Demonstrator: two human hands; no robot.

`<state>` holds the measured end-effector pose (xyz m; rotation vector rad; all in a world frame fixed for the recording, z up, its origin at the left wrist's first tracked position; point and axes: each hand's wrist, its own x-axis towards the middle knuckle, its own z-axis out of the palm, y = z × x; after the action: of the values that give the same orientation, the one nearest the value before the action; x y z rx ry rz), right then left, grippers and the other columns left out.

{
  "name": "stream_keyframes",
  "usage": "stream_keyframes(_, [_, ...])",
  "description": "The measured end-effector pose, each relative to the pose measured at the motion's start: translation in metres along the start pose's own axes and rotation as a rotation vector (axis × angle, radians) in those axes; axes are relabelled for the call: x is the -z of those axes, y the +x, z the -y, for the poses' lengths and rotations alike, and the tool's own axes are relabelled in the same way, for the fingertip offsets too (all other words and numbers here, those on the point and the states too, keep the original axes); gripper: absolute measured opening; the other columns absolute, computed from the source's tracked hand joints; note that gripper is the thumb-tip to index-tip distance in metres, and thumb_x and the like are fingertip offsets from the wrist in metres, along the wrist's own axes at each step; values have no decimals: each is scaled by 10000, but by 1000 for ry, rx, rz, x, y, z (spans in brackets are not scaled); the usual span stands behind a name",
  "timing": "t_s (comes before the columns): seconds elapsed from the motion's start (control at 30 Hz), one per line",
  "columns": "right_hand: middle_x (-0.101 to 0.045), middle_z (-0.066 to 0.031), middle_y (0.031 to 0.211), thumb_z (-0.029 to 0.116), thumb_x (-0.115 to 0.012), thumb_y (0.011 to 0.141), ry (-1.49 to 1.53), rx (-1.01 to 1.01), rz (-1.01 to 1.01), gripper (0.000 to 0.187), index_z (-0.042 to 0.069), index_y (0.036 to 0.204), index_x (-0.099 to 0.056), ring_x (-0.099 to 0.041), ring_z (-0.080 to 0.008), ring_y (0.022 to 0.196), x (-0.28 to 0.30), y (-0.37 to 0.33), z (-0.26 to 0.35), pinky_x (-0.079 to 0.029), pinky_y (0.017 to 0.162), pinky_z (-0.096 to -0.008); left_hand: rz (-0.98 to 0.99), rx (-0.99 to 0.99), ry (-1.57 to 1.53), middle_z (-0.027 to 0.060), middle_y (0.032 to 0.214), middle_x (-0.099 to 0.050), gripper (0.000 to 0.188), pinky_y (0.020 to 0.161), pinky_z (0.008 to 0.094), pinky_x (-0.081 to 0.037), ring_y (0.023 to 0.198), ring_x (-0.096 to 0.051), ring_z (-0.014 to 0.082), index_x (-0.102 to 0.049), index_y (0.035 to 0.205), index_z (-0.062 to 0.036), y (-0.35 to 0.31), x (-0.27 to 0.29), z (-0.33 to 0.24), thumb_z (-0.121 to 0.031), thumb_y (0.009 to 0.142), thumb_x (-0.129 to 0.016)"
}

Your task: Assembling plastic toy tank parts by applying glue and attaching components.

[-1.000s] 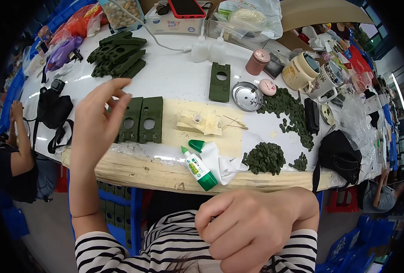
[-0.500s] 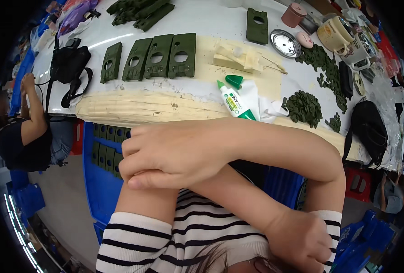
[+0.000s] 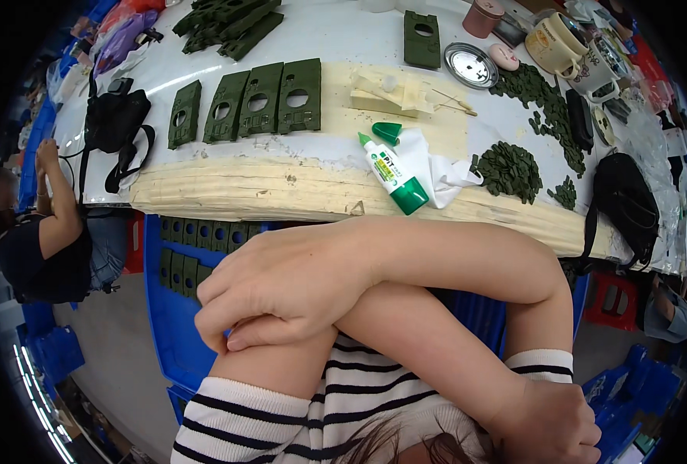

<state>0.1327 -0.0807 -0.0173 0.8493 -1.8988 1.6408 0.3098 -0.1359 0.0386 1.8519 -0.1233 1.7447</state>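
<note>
1. Your arms are folded across your chest, well clear of the bench. Your right hand (image 3: 281,298) lies on your left upper arm just above the striped sleeve (image 3: 258,417). Its fingers are loosely curled and hold nothing.
2. Your left hand (image 3: 552,425) sits low at your right side, by the other sleeve. Only its back shows, so I cannot tell how its fingers stand. No object shows in it.
3. Below your arms, a blue crate (image 3: 175,309) stands under the table (image 3: 227,193). It is stocked with green parts, probably so they stay within reach.
4. The glue bottle (image 3: 394,174) is the thing nearest your hands, on the table's near edge. It lies on its side, nozzle pointing away from you, touching the white cloth (image 3: 436,166). Its green cap (image 3: 388,131) is off and just beside the nozzle. The cloth likely sits there for wiping.
5. To the right of the cloth is a heap of small green pieces (image 3: 510,166), with a black bag (image 3: 626,205) beyond it.
6. Further back, three green plates (image 3: 258,99) lie flat, side by side in a row, apparently set out in order.
7. Farthest off are a stack of green plates (image 3: 227,23), a round tin lid (image 3: 471,66) and a mug (image 3: 552,42).
8. At the far left, a co-worker (image 3: 49,232) sits apart from you.
</note>
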Motion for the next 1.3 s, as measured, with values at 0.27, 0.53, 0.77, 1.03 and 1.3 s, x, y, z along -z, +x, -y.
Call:
stream_keyframes(0.27, [-617,-82,788,311,-578,888,-246,-154,137,233,85,841,-612,-612,-277,737,20,-6,18,-470,639,-396,-54,-36,40,35,705,-482,111,574,270,-429,654,-541,185,-509,810,-87,-7,-9,8,-172,879,-526])
stream_keyframes(0.53, [-502,-104,861,246,-584,902,-392,-485,410,185,61,888,-577,-533,-285,849,47,-12,43,-440,680,-372,-48,33,16,25,700,-490,47,566,273,-439,655,-559,180,-536,857,-114,-9,-5,4,-160,862,-539])
stream_keyframes(0.77, [-486,-112,856,230,-571,827,-250,-168,190,220,46,946,-551,-521,-302,822,29,-11,25,-432,647,-404,-35,52,-29,33,713,-514,57,553,288,-450,654,-576,193,-550,902,-117,-8,-5,3,-162,869,-537])
stream_keyframes(1.03, [-487,-80,593,140,-584,782,-410,-616,170,134,43,725,-511,-536,-292,575,68,-62,74,-426,530,-389,83,73,292,26,682,-495,145,527,299,-410,621,-544,190,-589,913,-91,-26,52,-15,-225,878,-544])
stream_keyframes(1.3, [-536,-62,620,38,-686,754,-833,-754,-250,106,33,710,-590,-536,-225,540,92,-90,142,-410,487,-298,-400,492,1570,97,949,-624,234,729,258,-463,856,-591,155,-560,1095,10,-63,307,-95,-24,874,-628])
